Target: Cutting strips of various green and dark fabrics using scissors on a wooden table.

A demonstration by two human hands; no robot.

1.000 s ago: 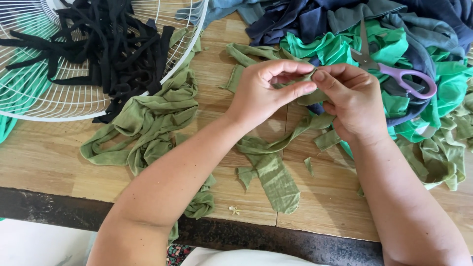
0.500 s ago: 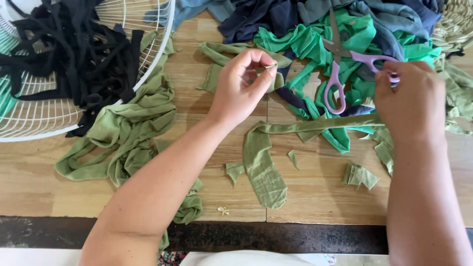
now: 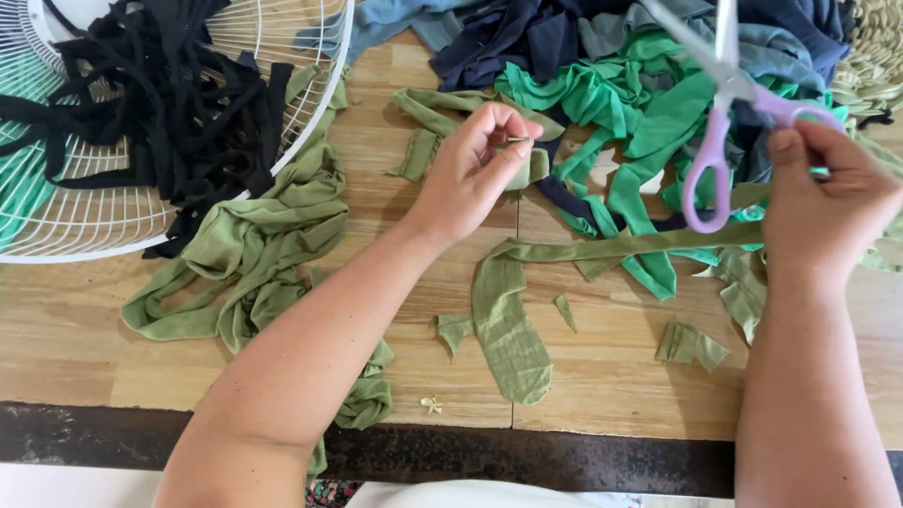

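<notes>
- Head view, starting far to the left of our left hand: a white wire fan guard (image 3: pixel 310 122) lies on the wooden table (image 3: pixel 85 329), with a tangle of black fabric strips (image 3: pixel 160 103) heaped in it.
- Just below and right of the guard, still left of our left hand, a loose pile of olive green strips (image 3: pixel 254 254) trails toward the dark table edge, passing under our left forearm.
- Our left hand (image 3: pixel 470 174) hovers above the table with thumb and forefinger pressed together, pinching the end of an olive green strip (image 3: pixel 602 249); the other fingers curl in beside it.
- From that pinch the strip seems to drop behind the hand; we cannot follow that stretch. Below the hand it lies as a wide flap, and a narrow band runs right from there, across the table, to our right hand.
- Small olive scraps (image 3: pixel 691 343) lie on the wood below the band, between our two forearms.
- Above and between the hands, a heap of bright green cloth (image 3: pixel 640 122) overlaps dark blue and grey cloth (image 3: pixel 527 38).
- Our right hand (image 3: pixel 828 212) is closed around the scissors (image 3: pixel 720 113), fingers through one lilac handle loop while the other loop hangs free; the blades point up, away from us, and stand apart.
- The band's far end meets this hand; we cannot tell whether the fingers grip it.
- Past the right hand, at the upper corner, sits a woven olive piece (image 3: pixel 870 66).
</notes>
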